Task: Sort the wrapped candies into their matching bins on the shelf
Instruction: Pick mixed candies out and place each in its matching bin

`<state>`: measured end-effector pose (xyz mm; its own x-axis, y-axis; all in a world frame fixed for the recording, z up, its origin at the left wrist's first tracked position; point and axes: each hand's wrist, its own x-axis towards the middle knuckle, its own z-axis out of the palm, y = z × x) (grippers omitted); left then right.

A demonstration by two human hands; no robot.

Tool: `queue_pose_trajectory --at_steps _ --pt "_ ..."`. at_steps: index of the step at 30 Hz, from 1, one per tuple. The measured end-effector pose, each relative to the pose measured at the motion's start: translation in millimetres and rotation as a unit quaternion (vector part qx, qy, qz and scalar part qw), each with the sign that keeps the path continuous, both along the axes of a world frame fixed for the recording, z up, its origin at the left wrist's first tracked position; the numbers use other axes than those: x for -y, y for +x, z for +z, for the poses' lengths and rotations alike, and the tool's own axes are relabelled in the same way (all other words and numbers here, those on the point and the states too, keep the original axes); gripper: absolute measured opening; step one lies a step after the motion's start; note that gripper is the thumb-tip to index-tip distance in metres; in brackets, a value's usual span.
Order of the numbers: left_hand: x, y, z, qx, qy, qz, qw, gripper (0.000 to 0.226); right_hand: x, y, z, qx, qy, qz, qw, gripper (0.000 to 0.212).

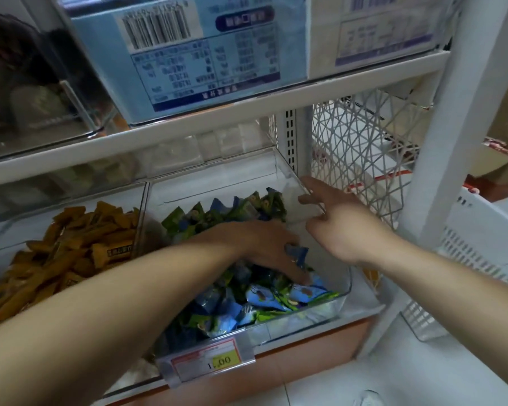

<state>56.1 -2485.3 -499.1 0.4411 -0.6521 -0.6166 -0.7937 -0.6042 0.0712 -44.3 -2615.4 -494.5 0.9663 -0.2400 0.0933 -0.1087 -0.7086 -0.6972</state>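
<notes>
Head view: we lean into the lower shelf (188, 133), both hands at the clear bin (346, 290) of blue-and-green candies (276, 301). Our left hand (264, 247) is sunk fingers-down into the pile, a blue wrapper (299, 254) poking up just beside its knuckles. We cannot tell whether it grips a piece or only rakes through them. Our right hand (340, 227) rests open, fingers straight, against the bin's clear right wall.

Next door, the orange candies (71, 247) lie in their own bin (142, 206), with no stray colours showing. Blue and green wrappers share one bin, so we judge the sorting well advanced but unfinished, if those two count as separate kinds. A price tag (211, 358) hangs on the front.
</notes>
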Motion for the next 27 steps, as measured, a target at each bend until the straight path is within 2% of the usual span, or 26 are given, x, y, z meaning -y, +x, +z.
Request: queue_pose_trajectory --at_steps 4,7,12,17,18,20,22,23,24,25,26,27 --pt "-14.1 10.8 9.6 -0.041 0.046 -0.01 0.998 0.088 -2.0 -1.4 0.8 0.006 -0.014 -0.006 1.0 0.076" --pt "-29.7 15.8 11.7 -0.022 0.051 -0.023 0.998 0.092 -4.0 -1.9 1.2 0.01 -0.022 -0.007 1.0 0.075" --pt "-49.8 37.7 24.8 0.051 -0.079 0.007 0.996 0.078 -5.7 -1.2 1.4 0.01 -0.023 -0.007 1.0 0.074" --pt "-69.5 69.2 41.2 0.115 -0.227 0.097 0.962 0.054 -6.5 0.7 0.7 0.023 -0.023 -0.013 0.999 0.074" --pt "-72.6 74.4 43.3 0.121 -0.218 0.108 0.963 0.058 -6.7 1.0 -0.2 0.025 -0.021 -0.014 0.999 0.074" --pt "-76.0 77.7 45.3 0.132 -0.134 0.127 0.974 0.078 -7.0 2.0 -1.9 0.028 -0.02 -0.016 0.999 0.074" --pt "-75.2 69.4 41.5 0.217 -0.059 0.112 0.968 0.098 -7.6 2.9 -2.6 0.027 -0.023 -0.017 0.999 0.074" --pt "-72.5 60.2 38.7 0.267 -0.069 0.088 0.957 0.101 -7.7 3.2 -2.9 0.026 -0.025 -0.018 0.999 0.074" --pt "-68.3 48.7 35.8 0.292 -0.116 0.056 0.948 0.096 -7.4 3.2 -3.1 0.025 -0.027 -0.019 0.999 0.074" --pt "-63.1 36.5 33.3 0.279 -0.179 0.02 0.943 0.083 -7.1 3.3 -3.1 0.022 -0.029 -0.02 0.999 0.074" --pt "-58.7 25.0 31.6 0.236 -0.231 -0.01 0.944 0.067 -6.9 3.1 -2.6 0.02 -0.031 -0.02 0.999 0.074" --pt "-55.5 16.0 29.9 0.18 -0.245 -0.026 0.952 0.051 -6.9 3.0 -2.0 0.017 -0.032 -0.019 0.999 0.074"
